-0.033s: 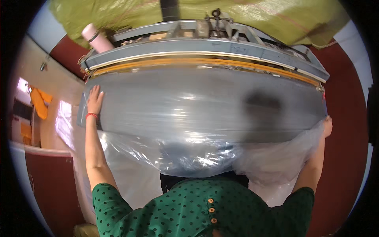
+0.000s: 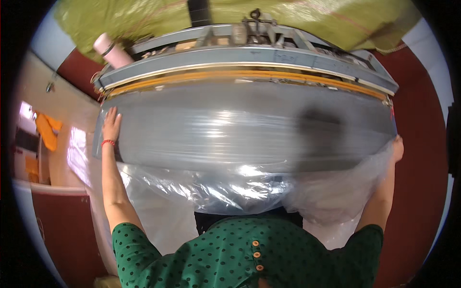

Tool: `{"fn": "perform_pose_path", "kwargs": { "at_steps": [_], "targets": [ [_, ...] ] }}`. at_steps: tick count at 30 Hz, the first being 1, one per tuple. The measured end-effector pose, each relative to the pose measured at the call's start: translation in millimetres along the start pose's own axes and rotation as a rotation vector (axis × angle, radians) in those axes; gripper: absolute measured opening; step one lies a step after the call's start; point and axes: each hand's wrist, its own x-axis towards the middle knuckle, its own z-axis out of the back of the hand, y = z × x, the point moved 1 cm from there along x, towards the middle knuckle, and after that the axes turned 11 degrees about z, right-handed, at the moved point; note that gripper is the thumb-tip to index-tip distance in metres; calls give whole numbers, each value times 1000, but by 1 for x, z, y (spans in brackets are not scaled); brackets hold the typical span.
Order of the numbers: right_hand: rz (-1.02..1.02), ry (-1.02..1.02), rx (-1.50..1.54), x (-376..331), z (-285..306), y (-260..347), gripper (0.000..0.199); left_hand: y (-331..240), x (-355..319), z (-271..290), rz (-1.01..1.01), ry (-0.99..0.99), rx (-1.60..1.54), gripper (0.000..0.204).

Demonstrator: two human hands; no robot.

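A wide sheet of clear plastic film (image 2: 240,187) lies over a long grey work surface (image 2: 163,113) and hangs in shiny folds over its near edge, against my body. At the left end my left hand (image 2: 111,126) rests flat on the film, palm down, fingers stretched out. My right hand (image 2: 397,150) is closed at the right end, gripping the bunched edge of the film. Its fingertips are partly hidden. Across the middle the film shows straight sideways creases and bright glints.
Behind the surface runs a grey metal frame (image 2: 230,56) with orange strips (image 2: 240,74) along it and a dark metal fitting (image 2: 257,29) on top. A pink bottle (image 2: 113,52) leans at its left end. Yellow-green sheeting (image 2: 312,17) covers the back. A dark red wall panel (image 2: 422,158) stands at right.
The view has tilted slightly. Both hands keep their places at the two ends of the film. Creases and glints on the film have shifted a little.
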Motion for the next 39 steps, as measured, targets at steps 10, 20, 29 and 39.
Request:
{"fn": "perform_pose_path", "kwargs": {
  "at_steps": [10,20,29,39],
  "targets": [
    [-64,61,-68,4,13,31,31,-292,-99,48,-83,96,-1036,31],
    [-34,23,43,3,11,7,33,-520,-390,45,-1534,1956,-1035,40],
    [-15,13,52,7,7,8,33,-493,-382,-26,-925,642,-622,22],
    [-11,43,39,-4,20,9,30,-402,-286,116,-655,1203,-938,51]
  ]
}}
